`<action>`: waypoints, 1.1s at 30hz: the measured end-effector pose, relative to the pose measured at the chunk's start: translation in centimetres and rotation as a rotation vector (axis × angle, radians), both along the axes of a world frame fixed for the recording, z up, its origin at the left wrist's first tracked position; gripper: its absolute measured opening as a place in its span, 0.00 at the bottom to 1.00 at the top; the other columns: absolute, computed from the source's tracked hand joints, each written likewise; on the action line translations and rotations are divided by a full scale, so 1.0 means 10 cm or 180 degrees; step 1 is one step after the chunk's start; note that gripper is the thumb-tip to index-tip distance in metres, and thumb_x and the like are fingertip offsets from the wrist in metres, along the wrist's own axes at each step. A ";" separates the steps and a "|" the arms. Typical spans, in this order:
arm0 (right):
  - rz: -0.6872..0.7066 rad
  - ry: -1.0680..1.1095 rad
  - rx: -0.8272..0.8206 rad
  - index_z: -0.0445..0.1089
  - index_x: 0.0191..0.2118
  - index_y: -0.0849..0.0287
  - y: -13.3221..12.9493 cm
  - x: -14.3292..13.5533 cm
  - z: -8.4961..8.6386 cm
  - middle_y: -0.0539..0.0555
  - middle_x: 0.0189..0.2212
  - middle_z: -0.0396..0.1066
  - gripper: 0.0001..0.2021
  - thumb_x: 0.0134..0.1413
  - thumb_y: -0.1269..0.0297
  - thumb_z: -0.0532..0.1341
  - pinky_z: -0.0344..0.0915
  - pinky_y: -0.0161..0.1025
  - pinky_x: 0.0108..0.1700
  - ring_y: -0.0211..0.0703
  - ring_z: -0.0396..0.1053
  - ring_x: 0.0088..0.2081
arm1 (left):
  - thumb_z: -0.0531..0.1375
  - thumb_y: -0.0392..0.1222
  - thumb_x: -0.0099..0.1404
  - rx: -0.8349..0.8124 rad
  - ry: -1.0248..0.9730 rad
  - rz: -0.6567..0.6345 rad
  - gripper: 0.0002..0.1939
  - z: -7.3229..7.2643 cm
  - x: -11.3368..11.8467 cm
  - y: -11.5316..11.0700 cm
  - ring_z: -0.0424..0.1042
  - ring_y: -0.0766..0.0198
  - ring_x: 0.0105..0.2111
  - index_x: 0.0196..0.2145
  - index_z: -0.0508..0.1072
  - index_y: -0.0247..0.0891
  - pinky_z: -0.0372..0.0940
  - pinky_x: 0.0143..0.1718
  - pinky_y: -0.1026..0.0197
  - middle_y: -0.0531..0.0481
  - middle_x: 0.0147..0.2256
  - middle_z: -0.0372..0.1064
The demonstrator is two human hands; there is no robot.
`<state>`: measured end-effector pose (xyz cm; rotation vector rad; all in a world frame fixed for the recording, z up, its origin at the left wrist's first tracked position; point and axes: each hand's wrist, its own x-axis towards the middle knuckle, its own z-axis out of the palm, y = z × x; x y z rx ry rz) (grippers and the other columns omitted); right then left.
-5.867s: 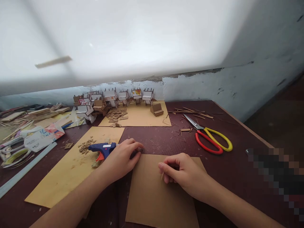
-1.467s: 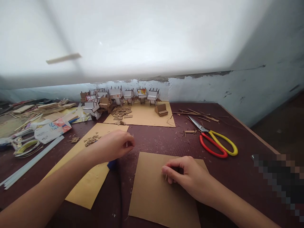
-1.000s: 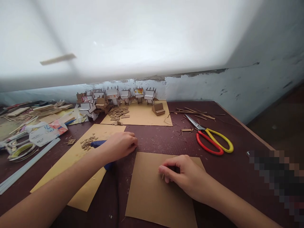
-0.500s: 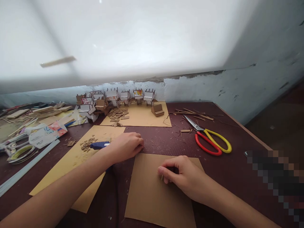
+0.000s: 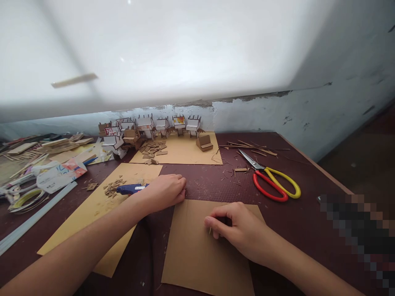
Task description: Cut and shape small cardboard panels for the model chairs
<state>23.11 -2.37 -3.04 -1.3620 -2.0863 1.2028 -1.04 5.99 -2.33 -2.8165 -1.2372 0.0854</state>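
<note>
The left hand, curled near the blue glue gun (I cannot tell whether it holds anything), has moved right to the far left corner of the cardboard, bringing both hands to that sheet, where the right hand pinches a thin stick.

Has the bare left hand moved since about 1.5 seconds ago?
Yes, rightward: the left hand was short of the far-left corner of the flat brown cardboard sheet and now reaches past it.
</note>
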 end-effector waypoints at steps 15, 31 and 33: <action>-0.0012 -0.0170 0.0163 0.74 0.26 0.58 0.00 0.00 0.03 0.49 0.25 0.76 0.20 0.69 0.58 0.58 0.55 0.36 0.30 0.39 0.68 0.28 | 0.52 0.35 0.71 -0.0097 -0.0624 0.0065 0.09 0.14 -0.01 -0.07 0.74 0.56 0.36 0.37 0.71 0.40 0.57 0.33 0.58 0.48 0.37 0.74; 0.0092 -0.0600 0.0296 0.76 0.29 0.57 -0.01 0.10 0.07 0.49 0.27 0.76 0.14 0.66 0.60 0.62 0.58 0.36 0.31 0.39 0.70 0.30 | 0.56 0.30 0.63 0.0297 -0.2288 0.0516 0.08 0.34 -0.42 -0.23 0.65 0.69 0.24 0.30 0.72 0.39 0.58 0.30 0.64 0.58 0.23 0.67; 0.0113 -0.0549 0.0241 0.76 0.30 0.56 0.00 0.11 0.08 0.49 0.28 0.76 0.14 0.67 0.59 0.61 0.59 0.37 0.31 0.40 0.70 0.30 | 0.58 0.33 0.66 -0.0073 -0.2632 0.0660 0.07 0.35 -0.42 -0.24 0.66 0.69 0.25 0.31 0.73 0.39 0.59 0.30 0.65 0.58 0.24 0.67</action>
